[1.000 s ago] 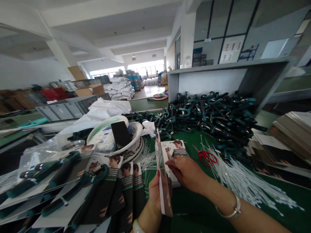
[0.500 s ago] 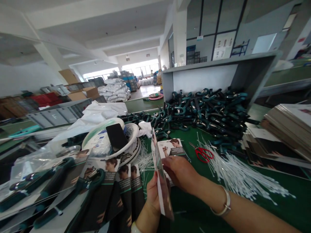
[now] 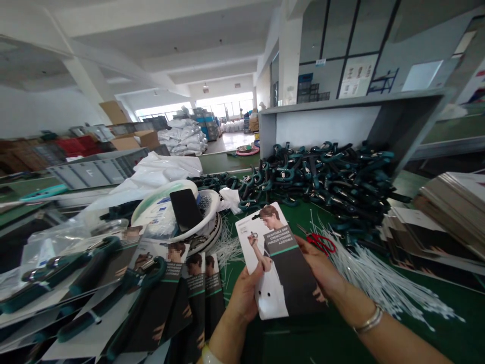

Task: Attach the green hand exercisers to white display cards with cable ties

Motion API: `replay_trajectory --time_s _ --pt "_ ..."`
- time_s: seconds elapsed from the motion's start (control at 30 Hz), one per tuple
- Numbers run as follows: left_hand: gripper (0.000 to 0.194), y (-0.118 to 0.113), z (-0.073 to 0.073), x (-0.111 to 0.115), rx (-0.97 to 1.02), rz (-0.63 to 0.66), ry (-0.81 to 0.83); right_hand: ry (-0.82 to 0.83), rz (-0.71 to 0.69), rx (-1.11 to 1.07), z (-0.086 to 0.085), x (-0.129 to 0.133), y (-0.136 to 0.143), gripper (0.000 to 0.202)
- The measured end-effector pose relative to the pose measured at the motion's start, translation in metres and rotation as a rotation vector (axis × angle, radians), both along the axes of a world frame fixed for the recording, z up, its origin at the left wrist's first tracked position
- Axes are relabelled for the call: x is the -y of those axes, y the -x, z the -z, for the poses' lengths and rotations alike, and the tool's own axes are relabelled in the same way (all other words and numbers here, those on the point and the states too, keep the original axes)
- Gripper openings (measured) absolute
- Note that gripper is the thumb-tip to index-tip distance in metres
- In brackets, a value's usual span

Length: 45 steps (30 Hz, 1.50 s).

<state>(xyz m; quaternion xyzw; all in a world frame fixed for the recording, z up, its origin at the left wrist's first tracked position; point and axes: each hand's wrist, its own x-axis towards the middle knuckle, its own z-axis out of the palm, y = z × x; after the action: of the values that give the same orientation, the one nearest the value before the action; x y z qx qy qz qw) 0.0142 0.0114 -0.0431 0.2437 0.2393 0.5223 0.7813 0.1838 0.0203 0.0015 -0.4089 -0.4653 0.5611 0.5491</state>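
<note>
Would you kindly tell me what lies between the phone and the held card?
The basin's rim and some white ties, as the head view shows.

Both hands, left (image 3: 245, 298) and right (image 3: 322, 265), hold a printed card (image 3: 282, 268) above the green table (image 3: 288, 338), near red-handled scissors (image 3: 321, 243), white cable ties (image 3: 386, 283) and heaped grip strengtheners (image 3: 322, 177).

Ambient light moderate, cool. Main source: far windows (image 3: 235, 103), overexposed, outside detail lost. Glare on far floor (image 3: 232, 141). Ceiling (image 3: 159, 30) grey, lamps unlit or indistinct. Bin (image 3: 407, 119) shadowed inside at right; bench (image 3: 295, 338) dark at lower edge. Bright sheen on lower part of card (image 3: 282, 263); large print legible. Glint on bangle (image 3: 369, 321). Wide-angle distortion: pillars lean, edges stretched, soft. Background detail smeared. Pixelation on card prints.
</note>
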Motion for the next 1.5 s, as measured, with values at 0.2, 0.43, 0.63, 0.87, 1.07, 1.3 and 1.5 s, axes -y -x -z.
replay_trajectory --time_s 0.2,0.43,0.63,0.87,1.07,1.3,1.5 --pt "0.031 -0.005 0.005 -0.002 -0.093 0.015 -0.009 -0.658 0.233 1.013 -0.022 -0.004 -0.014 0.027" --pt "0.032 -0.003 -0.004 -0.003 -0.249 -0.006 -0.026 -0.811 0.153 1.203 -0.018 -0.012 0.014 0.018" --pt "0.033 0.002 -0.017 -0.015 -0.321 -0.037 -0.034 -0.701 0.288 1.087 -0.03 -0.041 -0.006 0.024" --pt "0.069 0.005 -0.011 -0.049 -0.48 -0.254 0.044 0.118 0.083 1.781 -0.013 -0.053 -0.104 0.025" --pt "0.062 0.0 -0.008 -0.064 -0.606 -0.223 0.007 0.196 0.0 1.853 0.013 -0.041 -0.117 0.021" --pt "0.049 0.019 0.011 -0.053 -0.786 -0.366 -0.11 0.218 -0.043 1.851 0.021 -0.042 -0.118 0.024" --pt "0.057 0.026 0.028 -0.038 -0.792 -0.256 -0.082 0.237 -0.039 1.838 0.014 -0.037 -0.128 0.024"
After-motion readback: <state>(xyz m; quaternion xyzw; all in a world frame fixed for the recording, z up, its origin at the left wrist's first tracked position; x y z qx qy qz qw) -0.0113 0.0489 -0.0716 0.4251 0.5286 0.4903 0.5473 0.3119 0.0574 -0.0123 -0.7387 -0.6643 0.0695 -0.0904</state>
